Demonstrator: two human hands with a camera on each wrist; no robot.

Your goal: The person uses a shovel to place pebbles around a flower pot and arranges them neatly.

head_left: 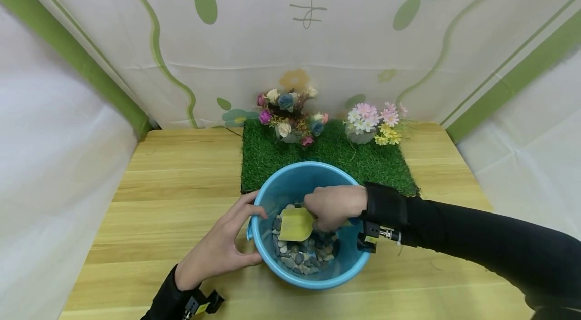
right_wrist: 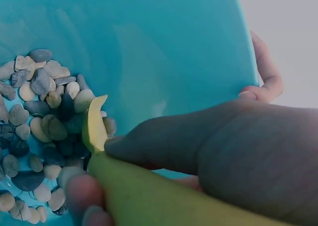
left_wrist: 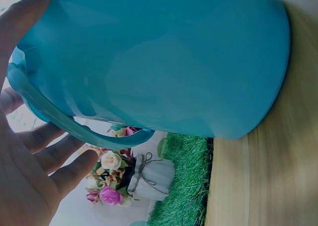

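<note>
A blue plastic bucket (head_left: 313, 283) stands on the table, a layer of grey and cream pebbles (head_left: 299, 259) across its bottom. Its left rim is gripped by my left hand (head_left: 220, 247), one fingertip hooked over the inside and the thumb outside. In the left wrist view the bucket's handle (left_wrist: 64, 124) hangs along the outer wall by the fingers. My right hand (head_left: 336, 204) reaches inside and grips a small yellow toy shovel (head_left: 296, 225). The right wrist view has the shovel's blade (right_wrist: 98, 124) close over the pebbles, its thick handle (right_wrist: 149, 196) under my thumb.
Behind the bucket lies a green artificial grass mat (head_left: 327, 153). On it stand a pot of mixed roses (head_left: 287, 103) and a smaller pot of pink, white and yellow flowers (head_left: 363, 118). A flower-printed cloth (head_left: 272, 47) hangs behind the wooden table (head_left: 181, 183).
</note>
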